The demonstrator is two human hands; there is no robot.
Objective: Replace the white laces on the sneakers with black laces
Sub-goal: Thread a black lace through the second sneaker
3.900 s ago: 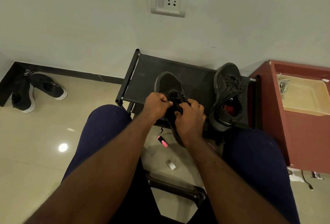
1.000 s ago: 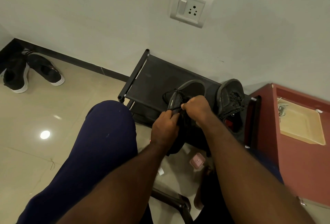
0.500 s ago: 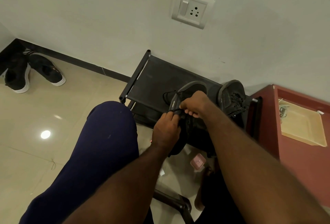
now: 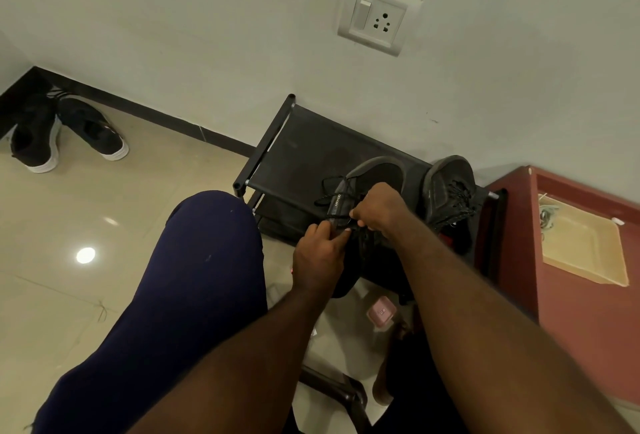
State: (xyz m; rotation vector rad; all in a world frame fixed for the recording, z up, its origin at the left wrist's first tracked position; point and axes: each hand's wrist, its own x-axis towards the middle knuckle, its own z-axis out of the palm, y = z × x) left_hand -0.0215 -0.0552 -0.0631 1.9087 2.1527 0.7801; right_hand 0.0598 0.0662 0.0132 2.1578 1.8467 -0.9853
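Two hands on one shoe here. The sneaker (image 4: 379, 174) sits toe-away on the near right part of the shoe rack (image 4: 304, 143), heel hanging off the near edge towards the person's knees, which I guess is so the eyelets face up and both hands can get at them without bending. The left hand (image 4: 320, 253) is curled in, thumb and fingertip pinching the sneaker at its eyelet row, probably to keep that flap from folding while the lace gets pulled; I can't tell whether it also has a bit of lace in the pinch. The right hand (image 4: 379, 210) is closed over the middle of the shoe, fingers curled and pinching the black lace (image 4: 329, 188), whose loose loop flops out over the shoe's left side. Looks to me like the threading is partway up, not tied off. The second sneaker (image 4: 450, 191) stands just beside it on the right, already strung in black as far as I can see, so this would be the last shoe. Further right, a tray (image 4: 585, 260) in a red cabinet (image 4: 571, 312) holds a pale tangle (image 4: 547, 217), maybe the old white laces, too small to say. Main risk I'd call: yanking the lace uneven.
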